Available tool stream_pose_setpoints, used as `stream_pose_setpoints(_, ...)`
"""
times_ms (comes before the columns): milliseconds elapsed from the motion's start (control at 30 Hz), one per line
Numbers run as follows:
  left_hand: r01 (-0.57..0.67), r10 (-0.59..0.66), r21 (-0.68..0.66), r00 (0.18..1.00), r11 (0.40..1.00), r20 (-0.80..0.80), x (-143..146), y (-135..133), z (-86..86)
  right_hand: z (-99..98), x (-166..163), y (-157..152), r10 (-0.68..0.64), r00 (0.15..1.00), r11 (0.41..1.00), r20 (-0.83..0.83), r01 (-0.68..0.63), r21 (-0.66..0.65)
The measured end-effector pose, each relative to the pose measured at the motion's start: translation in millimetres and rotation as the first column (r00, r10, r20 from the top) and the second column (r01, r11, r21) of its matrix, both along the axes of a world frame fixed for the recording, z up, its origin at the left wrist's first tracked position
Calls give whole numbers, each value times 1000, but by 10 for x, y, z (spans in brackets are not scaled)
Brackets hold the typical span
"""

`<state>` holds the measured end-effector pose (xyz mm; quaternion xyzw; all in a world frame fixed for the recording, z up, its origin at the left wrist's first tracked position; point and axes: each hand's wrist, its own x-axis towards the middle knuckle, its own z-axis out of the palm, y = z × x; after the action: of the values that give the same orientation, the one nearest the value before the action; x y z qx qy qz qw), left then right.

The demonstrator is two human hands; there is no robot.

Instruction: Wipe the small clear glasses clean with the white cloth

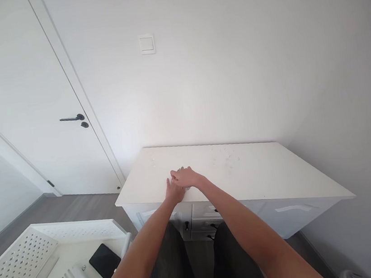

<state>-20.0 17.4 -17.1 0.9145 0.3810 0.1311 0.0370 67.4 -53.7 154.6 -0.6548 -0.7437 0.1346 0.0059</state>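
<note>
Head view: both hands close around a small, half-hidden thing

The small thing [180, 169] is at the left part of the white cabinet top [255, 175], near its front edge and mostly covered by the fingers. Only a greenish-grey bit beyond the knuckles and a clear bit below them show. The right hand [187, 176] curls over the left hand [176, 191], overlapping it; its fingers are bent in, while one left digit sticks up apart. Whether either grip is actually clamped on the thing, I cannot tell.

From its size it should be light. The clear part may be slick; stiff or soft, and how fragile, cannot be judged. A steady hold low on its sides, leaving the upper end free, would probably serve best.

Its long axis is hidden too. The two visible bits hint at a line running from the near side towards the wall [231, 69], perhaps upright, but its direction stays uncertain.
</note>
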Motion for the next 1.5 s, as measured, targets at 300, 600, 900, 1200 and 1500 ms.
stream_pose_setpoints(300, 28, -28, -1, 999, 1000, -30, -21, 29, -82, -123, -45, -66, -1, 997, 995, 79, -7, 104)
stream_pose_setpoints(600, -11, 10, -6, 999, 1000, -46, 0, 22, -37, 9, 48, -29, 60, 995, 997, 79, -64, 48)
stream_pose_setpoints(900, 28, -29, -8, 997, 1000, -71, -45, 18, -37, -177, -174, -218, -127, 990, 962, 68, 107, 251)
stream_pose_setpoints(1200, 29, -29, -5, 994, 1000, -105, -38, 9, -2, 252, 164, -2, 98, 993, 993, -65, -102, -60)
stream_pose_setpoints(1500, 25, -25, 0, 995, 1000, -97, -23, -39, 123, 243, 210, 259, 250, 968, 959, 25, -243, -147)
